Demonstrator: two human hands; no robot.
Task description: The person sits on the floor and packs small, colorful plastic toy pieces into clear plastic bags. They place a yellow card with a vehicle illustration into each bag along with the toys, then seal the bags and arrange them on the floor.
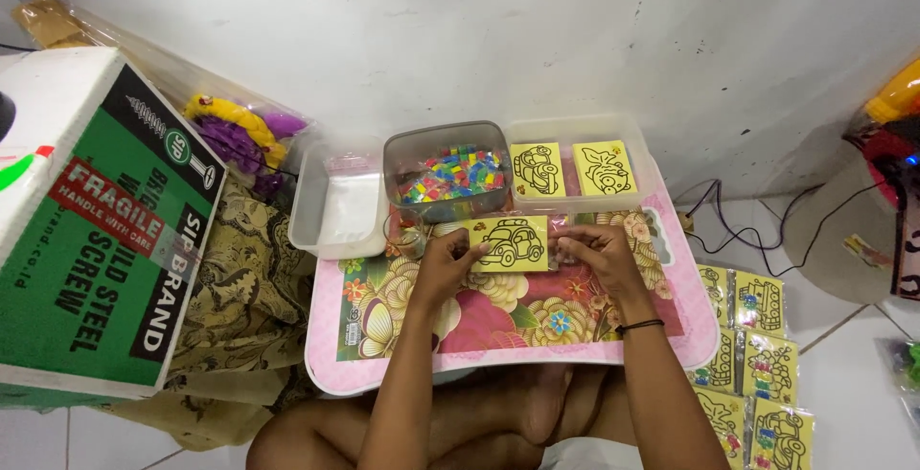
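A pink floral table (671, 331) sits on white floor tiles against a white wall. Both hands' fingers — left (458, 252), right (586, 245) — pinch a yellow car card (513, 242); a green-and-white carton (105, 240) stands far left of them.

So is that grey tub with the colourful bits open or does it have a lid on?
Open. The grey tub shows no lid, and the small colourful packets inside are seen directly from above, filling it partway.
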